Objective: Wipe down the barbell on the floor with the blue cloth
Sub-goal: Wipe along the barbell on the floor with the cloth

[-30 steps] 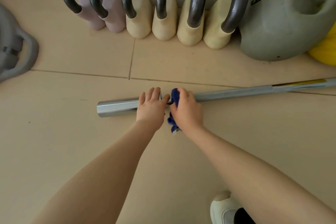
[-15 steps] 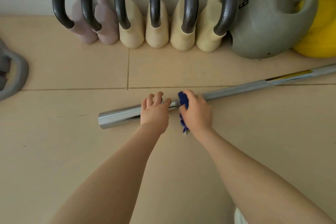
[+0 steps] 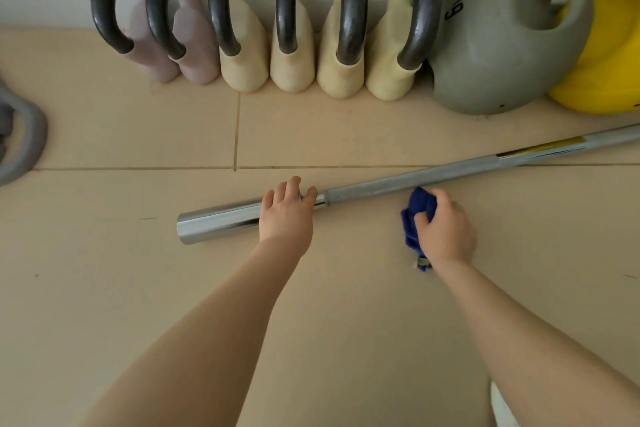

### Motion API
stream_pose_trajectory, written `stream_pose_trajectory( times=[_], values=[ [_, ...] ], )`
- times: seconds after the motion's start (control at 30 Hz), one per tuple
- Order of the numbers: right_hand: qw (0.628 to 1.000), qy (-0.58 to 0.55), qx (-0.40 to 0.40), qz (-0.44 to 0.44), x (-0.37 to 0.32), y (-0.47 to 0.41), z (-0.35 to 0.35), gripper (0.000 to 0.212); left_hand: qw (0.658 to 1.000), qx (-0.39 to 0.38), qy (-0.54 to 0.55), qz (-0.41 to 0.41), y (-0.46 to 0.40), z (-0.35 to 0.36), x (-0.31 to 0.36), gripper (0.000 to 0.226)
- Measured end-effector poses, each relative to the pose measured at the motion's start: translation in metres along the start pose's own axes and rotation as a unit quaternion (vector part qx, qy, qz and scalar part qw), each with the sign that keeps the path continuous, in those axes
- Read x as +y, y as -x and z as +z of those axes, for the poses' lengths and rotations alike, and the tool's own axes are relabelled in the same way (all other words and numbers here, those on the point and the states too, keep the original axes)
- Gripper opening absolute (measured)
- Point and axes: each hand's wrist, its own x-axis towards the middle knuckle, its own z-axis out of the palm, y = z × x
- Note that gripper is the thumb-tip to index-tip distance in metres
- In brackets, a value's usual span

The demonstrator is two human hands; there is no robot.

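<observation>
The barbell (image 3: 381,185) lies on the tiled floor (image 3: 138,288), slanting from its shiny thick end at the lower left up toward the right edge of the view, where it runs out of sight past a yellow band. Behind it, a row of handled weights (image 3: 294,45) stands against the wall, with a grey kettlebell (image 3: 502,55) and a yellow weight (image 3: 609,55) to the right; a strip of bare tile separates them from the bar. In front of the bar the floor is open all the way down to the forearms. The left hand (image 3: 285,215) rests over the bar where the thick sleeve meets the thinner shaft, fingers curled loosely over the top. The right hand (image 3: 446,229) is closed around the bunched blue cloth (image 3: 415,215), just in front of the shaft; whether the cloth touches the metal cannot be told. Half a second ago the two hands sat side by side on the bar, the cloth pressed against it; now the right hand has slid well away to the right and slightly toward the person, leaving a stretch of rough shaft exposed between them.
</observation>
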Motion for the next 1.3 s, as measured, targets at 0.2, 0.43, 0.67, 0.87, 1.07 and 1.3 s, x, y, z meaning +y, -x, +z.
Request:
stream_pose_trajectory(
  times=[0.2,0.43,0.67,0.87,1.07,1.3],
  values=[
    [0.961,-0.003,-0.006,-0.277,-0.087,0.042,0.033,0.042,1.0,0.009,-0.006,-0.006,0.001,-0.004,0.002,0.054],
    [0.965,0.087,0.002,-0.248,-0.06,-0.017,0.005,0.023,1.0,0.014,0.0,-0.016,0.002,-0.003,0.002,0.056],
    [0.987,0.09,-0.007,-0.136,-0.019,-0.061,-0.026,0.031,0.998,0.014,0.0,-0.057,0.008,-0.003,0.016,0.059],
    [0.963,0.112,-0.081,-0.232,-0.035,-0.046,-0.025,0.027,0.997,-0.014,-0.034,-0.067,-0.003,-0.014,0.032,0.035],
    [0.949,0.19,-0.076,-0.239,0.004,-0.096,-0.058,0.023,0.999,-0.042,0.029,-0.016,-0.025,-0.016,0.075,0.05],
    [0.957,0.157,-0.075,-0.231,0.028,-0.093,-0.058,0.02,0.998,-0.047,0.022,-0.021,-0.023,-0.012,0.102,0.044]
  ],
)
